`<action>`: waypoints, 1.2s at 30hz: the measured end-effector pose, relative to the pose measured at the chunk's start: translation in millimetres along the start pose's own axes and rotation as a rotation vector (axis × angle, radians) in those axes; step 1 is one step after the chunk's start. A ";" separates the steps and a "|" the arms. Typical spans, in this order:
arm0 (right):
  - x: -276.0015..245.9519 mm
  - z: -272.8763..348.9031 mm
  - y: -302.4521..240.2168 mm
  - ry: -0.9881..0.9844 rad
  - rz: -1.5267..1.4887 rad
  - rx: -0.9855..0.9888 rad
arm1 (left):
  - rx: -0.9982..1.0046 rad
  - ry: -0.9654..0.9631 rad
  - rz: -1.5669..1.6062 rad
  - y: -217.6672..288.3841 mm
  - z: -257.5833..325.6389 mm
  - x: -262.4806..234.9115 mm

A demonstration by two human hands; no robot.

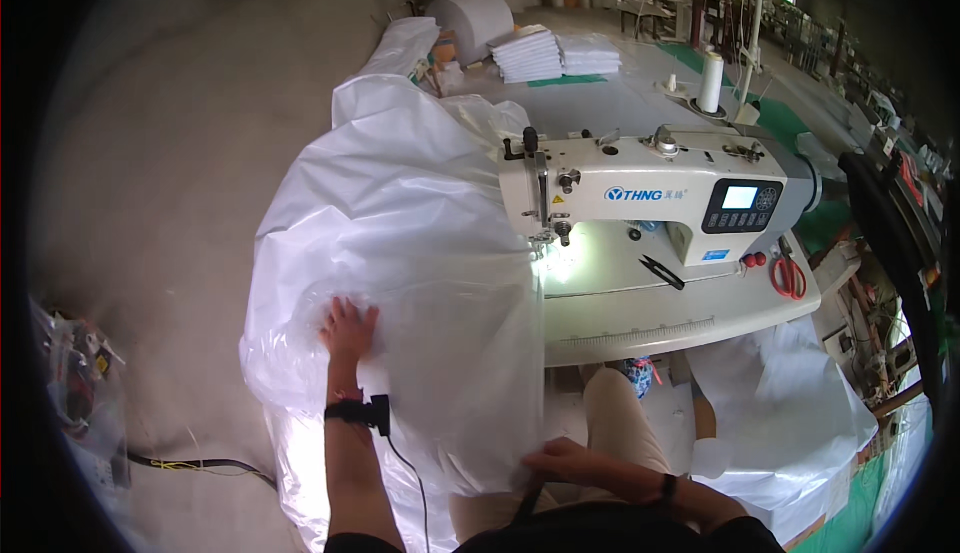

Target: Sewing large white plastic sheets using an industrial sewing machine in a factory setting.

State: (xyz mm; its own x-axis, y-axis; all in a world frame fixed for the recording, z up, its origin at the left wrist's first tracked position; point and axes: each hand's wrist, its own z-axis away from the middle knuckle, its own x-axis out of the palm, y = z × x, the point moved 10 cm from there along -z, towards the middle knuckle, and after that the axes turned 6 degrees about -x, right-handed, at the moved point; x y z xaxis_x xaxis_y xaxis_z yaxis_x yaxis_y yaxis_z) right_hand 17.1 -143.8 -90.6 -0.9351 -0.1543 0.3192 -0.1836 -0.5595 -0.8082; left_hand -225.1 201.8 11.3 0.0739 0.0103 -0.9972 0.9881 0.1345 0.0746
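Observation:
A large white plastic-like sheet [400, 223] drapes over the left side of the sewing table and down toward my lap. My left hand [350, 329] lies on it with fingers spread, palm down. Close to my lap, my right hand [568, 461] has its fingers closed on the sheet's near right edge. That edge runs up under the needle area of a white sewing machine [640, 178], whose lamp is lit. The machine's lit screen and buttons face me.
On the machine bed [640, 328] lie black thread snips [662, 273] and red-handled scissors [788, 278]. Behind stand a white thread cone [711, 83], folded white stacks [527, 55] and a big white roll [470, 25]. More white sheeting [790, 403] hangs at the right. A black cable [200, 464] crosses the floor.

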 end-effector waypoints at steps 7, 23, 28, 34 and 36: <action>-6.5 37.4 -0.4 -0.079 -0.025 -0.028 | 0.042 -0.008 -0.010 22.4 -1.5 -41.0; -0.3 42.6 -31.4 0.149 0.322 -0.284 | 0.641 -0.225 0.510 198.0 277.3 1.6; 0.1 59.3 -51.2 0.168 0.514 -0.263 | 0.484 -0.716 0.907 194.5 281.9 33.9; -27.0 42.0 -79.9 -0.093 0.608 -0.064 | 0.626 -0.269 0.678 186.9 289.7 5.1; -67.4 24.3 -171.8 0.400 1.332 -0.412 | 0.501 -0.530 0.858 184.3 294.3 20.3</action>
State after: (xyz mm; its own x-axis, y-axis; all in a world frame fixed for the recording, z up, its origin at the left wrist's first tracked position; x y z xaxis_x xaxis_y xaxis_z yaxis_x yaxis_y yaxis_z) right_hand 119.1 -57.1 38.8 -0.4856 -0.0914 -0.8694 0.8648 0.0948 -0.4930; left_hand -1.7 -64.8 4.8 0.6855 -0.5301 -0.4991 0.5166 -0.1289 0.8464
